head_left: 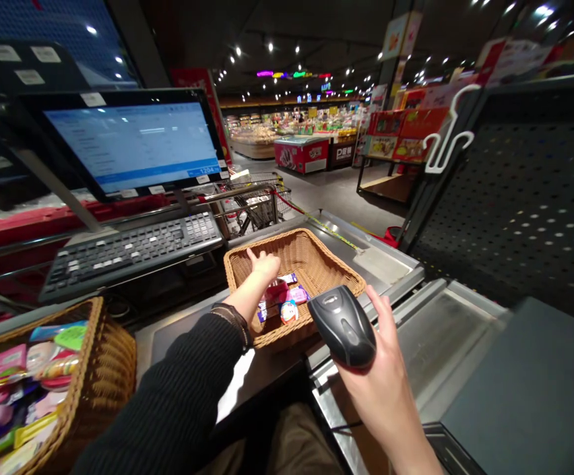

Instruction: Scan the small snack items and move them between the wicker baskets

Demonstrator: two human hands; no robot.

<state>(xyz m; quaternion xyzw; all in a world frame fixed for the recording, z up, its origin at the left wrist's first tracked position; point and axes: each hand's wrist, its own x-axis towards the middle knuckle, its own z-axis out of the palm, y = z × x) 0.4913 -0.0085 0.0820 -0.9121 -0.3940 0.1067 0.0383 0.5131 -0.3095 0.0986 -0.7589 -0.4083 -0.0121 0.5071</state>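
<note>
Checkout counter [430,330]; scanner [344,324] within right grip [377,359], beside basket [317,256].

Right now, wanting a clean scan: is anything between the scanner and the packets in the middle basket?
Nothing visible. The right hand holds the scanner above the basket rim, beside the packets; the left hand reaches in from the left.

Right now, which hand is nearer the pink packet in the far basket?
Left. The left hand is at the pink packet; the right hand holds a scanner outside the basket.
</note>
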